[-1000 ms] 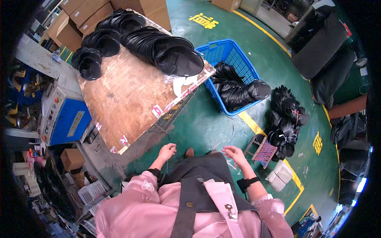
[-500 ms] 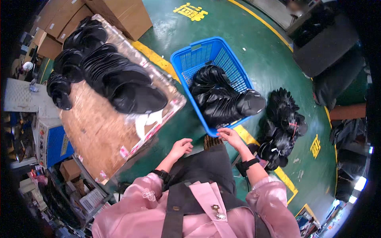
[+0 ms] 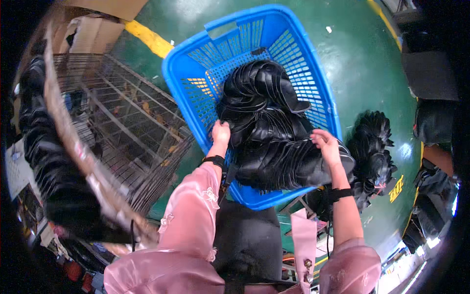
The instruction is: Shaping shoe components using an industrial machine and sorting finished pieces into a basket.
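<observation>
Below me a blue plastic basket [image 3: 172,73] holds fanned stacks of black, leather-like cut pieces [image 3: 274,125]. My left hand [image 3: 221,132] is down inside the basket's left side, against the edge of the stacks. Its fingers are bent and partly lost against the dark pieces, so its grip does not show. Over the right end of the nearest stack [image 3: 279,164] is my right hand [image 3: 327,145], its fingers loosely bent and apart, with nothing visible between them. Whether it touches the pieces I cannot tell.
On the green floor right of the basket lies another heap of black pieces [image 3: 372,142]. To the left, a wooden board [image 3: 88,157] carries a long row of black pieces [image 3: 44,157]. A wire-mesh cage [image 3: 132,112] stands between board and basket. Cardboard boxes [image 3: 100,34] are at the far left.
The view has come closer to the basket. Both hands have gone from its near side, outside and at the rim, to the stacks inside it. They have spread farther apart.
</observation>
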